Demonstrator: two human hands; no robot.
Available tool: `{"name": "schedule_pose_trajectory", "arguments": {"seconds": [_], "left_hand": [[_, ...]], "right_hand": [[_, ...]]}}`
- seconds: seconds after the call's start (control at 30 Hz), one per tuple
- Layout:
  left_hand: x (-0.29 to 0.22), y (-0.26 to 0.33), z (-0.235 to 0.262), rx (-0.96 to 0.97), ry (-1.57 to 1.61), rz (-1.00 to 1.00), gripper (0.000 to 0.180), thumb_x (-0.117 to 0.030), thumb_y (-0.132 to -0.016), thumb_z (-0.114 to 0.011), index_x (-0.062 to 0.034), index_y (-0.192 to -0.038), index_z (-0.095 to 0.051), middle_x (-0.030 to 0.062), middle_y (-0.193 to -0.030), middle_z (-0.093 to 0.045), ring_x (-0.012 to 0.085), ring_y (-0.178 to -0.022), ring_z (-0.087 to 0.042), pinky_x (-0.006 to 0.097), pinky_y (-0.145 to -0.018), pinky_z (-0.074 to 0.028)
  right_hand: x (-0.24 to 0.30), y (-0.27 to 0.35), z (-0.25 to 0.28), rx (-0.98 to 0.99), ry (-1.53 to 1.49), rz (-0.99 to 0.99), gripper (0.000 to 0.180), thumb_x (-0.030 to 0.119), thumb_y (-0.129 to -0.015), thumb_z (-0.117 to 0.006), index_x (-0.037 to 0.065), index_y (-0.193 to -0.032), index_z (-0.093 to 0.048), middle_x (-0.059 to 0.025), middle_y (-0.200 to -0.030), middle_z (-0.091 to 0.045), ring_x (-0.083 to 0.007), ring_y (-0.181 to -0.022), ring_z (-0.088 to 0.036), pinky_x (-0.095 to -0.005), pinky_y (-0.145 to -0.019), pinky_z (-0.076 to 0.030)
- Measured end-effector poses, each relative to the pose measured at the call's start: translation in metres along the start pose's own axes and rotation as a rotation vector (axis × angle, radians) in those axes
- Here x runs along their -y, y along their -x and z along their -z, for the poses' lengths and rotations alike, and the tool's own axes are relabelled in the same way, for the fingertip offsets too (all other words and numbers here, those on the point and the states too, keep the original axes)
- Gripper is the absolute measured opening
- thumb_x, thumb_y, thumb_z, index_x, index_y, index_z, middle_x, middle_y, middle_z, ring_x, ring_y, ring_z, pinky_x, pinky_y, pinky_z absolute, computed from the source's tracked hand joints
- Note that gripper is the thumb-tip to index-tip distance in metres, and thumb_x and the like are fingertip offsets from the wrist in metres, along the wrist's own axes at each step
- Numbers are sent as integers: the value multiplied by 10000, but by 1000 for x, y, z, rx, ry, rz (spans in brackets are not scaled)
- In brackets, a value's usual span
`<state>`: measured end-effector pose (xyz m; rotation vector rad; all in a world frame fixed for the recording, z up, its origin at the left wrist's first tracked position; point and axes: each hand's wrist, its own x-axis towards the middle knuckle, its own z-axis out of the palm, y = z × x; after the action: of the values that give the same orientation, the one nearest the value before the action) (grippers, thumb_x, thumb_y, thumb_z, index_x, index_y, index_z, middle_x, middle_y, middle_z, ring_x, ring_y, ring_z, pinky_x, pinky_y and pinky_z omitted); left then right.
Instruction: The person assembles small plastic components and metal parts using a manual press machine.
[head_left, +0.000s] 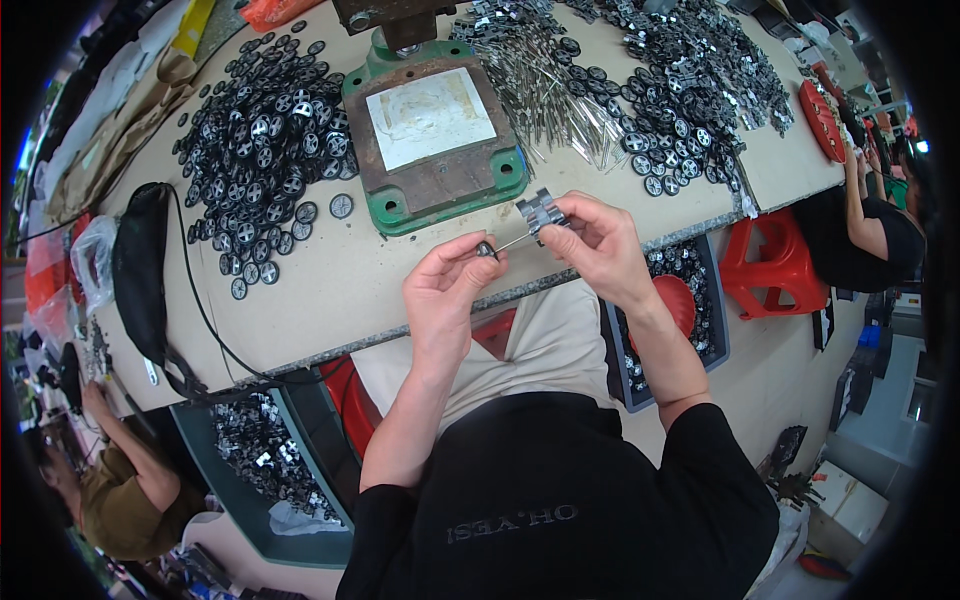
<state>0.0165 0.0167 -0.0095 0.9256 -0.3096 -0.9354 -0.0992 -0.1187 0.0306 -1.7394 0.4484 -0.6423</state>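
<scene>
Between the thumb and fingers of my left hand is a small black wheel, closed in a pinch. A thin metal axle runs from the wheel to a dark grey toy chassis part. My right hand pinches that chassis part. Both hands are just above the table's front edge, in front of a green and brown press base with a white plate on top. One loose wheel lies beside the base's left corner.
Black wheels are heaped at left. Right of the press lie metal axles, more wheels and grey parts. Bins of parts stand below: a green one and a grey one. People sit at both sides; a red stool stands right.
</scene>
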Motion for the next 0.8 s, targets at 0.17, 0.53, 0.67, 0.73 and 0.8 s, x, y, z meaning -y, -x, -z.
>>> {"name": "schedule_pose_trajectory", "arguments": {"seconds": [0.17,0.53,0.67,0.73,0.8], "left_hand": [[1,1,0,-33,-23,-56,244,-2,-791,-639,36,-1025,-580,109,-949,-632,190,-834,-627,306,-776,-526],[-11,-1,-11,13,-71,-50,372,60,-783,-620,41,-1141,-523,118,-1020,-606,161,-910,-599,266,-809,-495],[-17,-7,-1,125,127,190,383,8,-832,-577,18,-1201,-473,126,-1091,-575,166,-958,-582,290,-836,-496],[-14,-8,10,182,164,220,329,-15,-862,-537,11,-1186,-483,126,-1124,-556,171,-981,-576,325,-857,-501],[-15,-8,15,132,272,230,307,-14,-869,-525,5,-1173,-491,118,-1101,-568,177,-980,-581,349,-866,-507]], "right_hand": [[2,-3,0,43,269,163,175,24,-800,-618,-50,-959,-608,-57,-852,-595,-75,-758,-547,-215,-657,-448],[-1,5,-18,86,50,-57,258,56,-796,-634,-38,-1033,-598,-62,-833,-594,-103,-669,-547,-231,-609,-443],[18,2,-16,150,185,6,357,70,-769,-657,-17,-1106,-579,-88,-859,-590,-136,-697,-542,-241,-612,-441],[13,-4,-3,168,153,-2,385,104,-773,-661,6,-1133,-571,-98,-912,-595,-146,-718,-547,-260,-632,-450],[5,-18,20,133,273,41,345,79,-779,-627,-17,-1108,-580,-95,-950,-607,-130,-737,-555,-264,-652,-454]]}}
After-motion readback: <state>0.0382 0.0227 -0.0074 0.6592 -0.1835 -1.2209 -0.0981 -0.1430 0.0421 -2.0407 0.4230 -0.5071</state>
